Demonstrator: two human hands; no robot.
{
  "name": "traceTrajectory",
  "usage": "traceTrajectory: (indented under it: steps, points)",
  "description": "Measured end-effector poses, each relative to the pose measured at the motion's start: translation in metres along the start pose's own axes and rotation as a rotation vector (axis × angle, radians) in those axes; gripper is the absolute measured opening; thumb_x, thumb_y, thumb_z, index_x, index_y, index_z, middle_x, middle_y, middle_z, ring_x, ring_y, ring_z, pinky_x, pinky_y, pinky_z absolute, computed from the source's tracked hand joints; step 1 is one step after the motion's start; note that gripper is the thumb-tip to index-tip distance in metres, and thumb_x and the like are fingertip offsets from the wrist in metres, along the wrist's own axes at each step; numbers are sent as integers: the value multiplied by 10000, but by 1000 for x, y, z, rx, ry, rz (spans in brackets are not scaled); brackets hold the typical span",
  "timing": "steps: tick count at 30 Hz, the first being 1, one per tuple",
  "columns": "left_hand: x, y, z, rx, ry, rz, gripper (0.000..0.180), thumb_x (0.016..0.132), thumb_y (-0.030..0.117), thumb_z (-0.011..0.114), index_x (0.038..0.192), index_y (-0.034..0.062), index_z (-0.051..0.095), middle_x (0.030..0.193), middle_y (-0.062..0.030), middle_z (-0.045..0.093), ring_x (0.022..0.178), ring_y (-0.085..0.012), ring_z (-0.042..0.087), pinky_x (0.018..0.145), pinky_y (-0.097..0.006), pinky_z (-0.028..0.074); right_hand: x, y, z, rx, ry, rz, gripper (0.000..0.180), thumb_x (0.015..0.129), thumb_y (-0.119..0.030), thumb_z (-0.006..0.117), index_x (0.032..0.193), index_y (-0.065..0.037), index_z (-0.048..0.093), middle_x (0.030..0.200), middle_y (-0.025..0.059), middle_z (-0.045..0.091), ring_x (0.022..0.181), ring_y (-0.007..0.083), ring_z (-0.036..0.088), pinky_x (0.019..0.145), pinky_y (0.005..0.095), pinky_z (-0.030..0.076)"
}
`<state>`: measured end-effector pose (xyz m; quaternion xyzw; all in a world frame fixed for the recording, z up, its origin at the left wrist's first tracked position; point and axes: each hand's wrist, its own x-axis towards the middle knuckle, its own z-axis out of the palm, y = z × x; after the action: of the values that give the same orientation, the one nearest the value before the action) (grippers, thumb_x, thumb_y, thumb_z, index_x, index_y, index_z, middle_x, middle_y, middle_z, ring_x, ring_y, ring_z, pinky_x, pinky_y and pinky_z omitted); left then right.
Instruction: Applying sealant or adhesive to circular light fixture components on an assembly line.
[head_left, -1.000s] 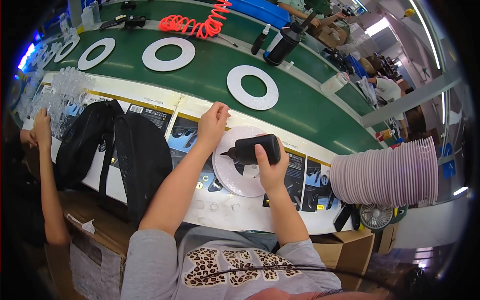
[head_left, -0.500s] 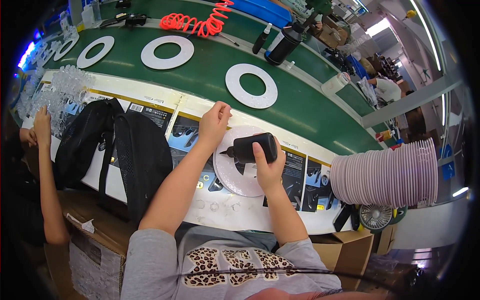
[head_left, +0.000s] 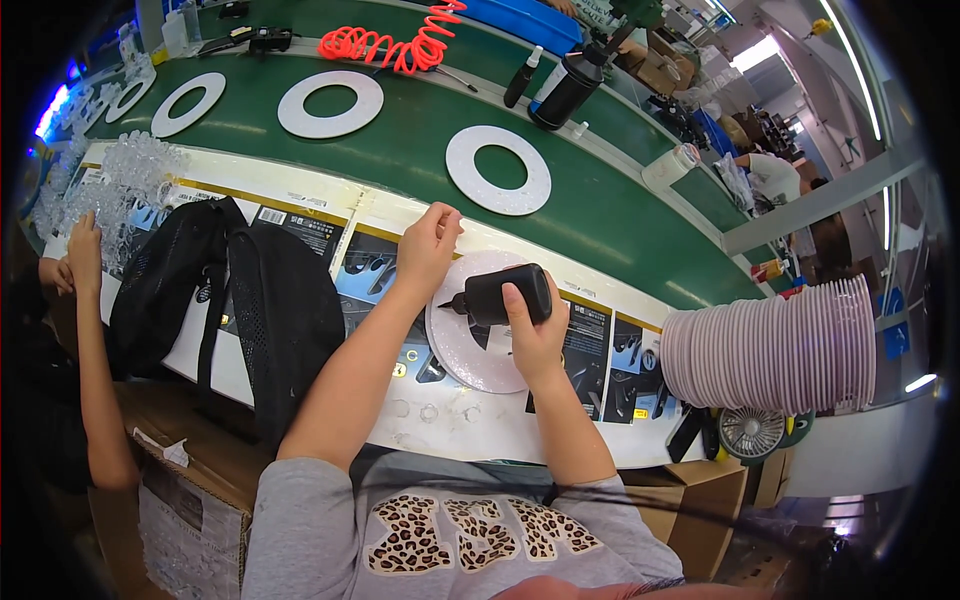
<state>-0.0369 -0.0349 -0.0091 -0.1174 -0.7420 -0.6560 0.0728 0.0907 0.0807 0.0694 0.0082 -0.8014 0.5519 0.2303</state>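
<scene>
My right hand point(head_left: 541, 335) is wrapped round a black squeeze bottle point(head_left: 500, 297). The bottle lies tilted on its side, its pointed nozzle facing left over a white speckled flat ring point(head_left: 468, 370). That ring rests on the worktable in front of me; the bottle and my hand cover part of its hole and right side. By the ring's far left edge, my left hand point(head_left: 430, 240) has its fingers curled closed. Whatever those fingers may hold is too small or hidden to make out.
Several white rings point(head_left: 330, 104) lie on the green belt point(head_left: 400, 130) beyond the table. A tall stack of rings point(head_left: 770, 345) and a small fan point(head_left: 752, 432) are at the right. Left are a black backpack point(head_left: 285, 320), clear plastic pieces point(head_left: 140, 165) and a co-worker's arm point(head_left: 92, 350).
The rings on the green belt have shifted slightly left. My right hand and the bottle have hardly moved, and my left hand stays where it was.
</scene>
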Motion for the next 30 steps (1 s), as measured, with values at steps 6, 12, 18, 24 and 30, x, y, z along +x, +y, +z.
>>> traceTrajectory:
  steps: [6, 12, 18, 24, 30]
  points:
    - [0, 0, -1, -2, 0, -9, 206, 955, 223, 503, 939, 32, 581, 740, -56, 657, 593, -112, 569, 566, -252, 459, 0, -1, -5, -17, -55, 74, 256, 909, -225, 608, 995, 15, 588, 844, 46, 611, 762, 100, 542, 706, 224, 443]
    - [0, 0, 0, 13, -3, -21, 207, 956, 223, 500, 944, 32, 580, 751, -54, 658, 600, -111, 568, 570, -249, 458, 5, 3, -16, 141, 147, 133, 263, 899, -273, 625, 970, -21, 596, 806, -1, 577, 702, 48, 510, 581, 203, 413]
    - [0, 0, -1, 9, -3, -35, 209, 958, 226, 498, 948, 34, 580, 756, -49, 657, 605, -106, 564, 570, -248, 456, 24, 12, -37, 575, 315, 424, 413, 912, -411, 548, 1128, -59, 532, 1046, 84, 603, 905, 169, 613, 719, 293, 518]
    - [0, 2, -1, 3, -12, -37, 208, 959, 225, 498, 949, 34, 580, 757, -48, 656, 604, -102, 559, 570, -245, 454, 27, 15, -47, 916, 191, 641, 370, 912, -296, 562, 1171, -40, 500, 1123, 135, 581, 1000, 248, 594, 867, 421, 510]
    - [0, 1, -1, 6, -12, -41, 204, 958, 222, 500, 946, 34, 579, 754, -42, 653, 604, -93, 553, 565, -240, 451, 21, 7, -37, 744, 170, 545, 390, 836, -36, 641, 1194, -23, 488, 1161, 159, 573, 1088, 256, 568, 909, 443, 487]
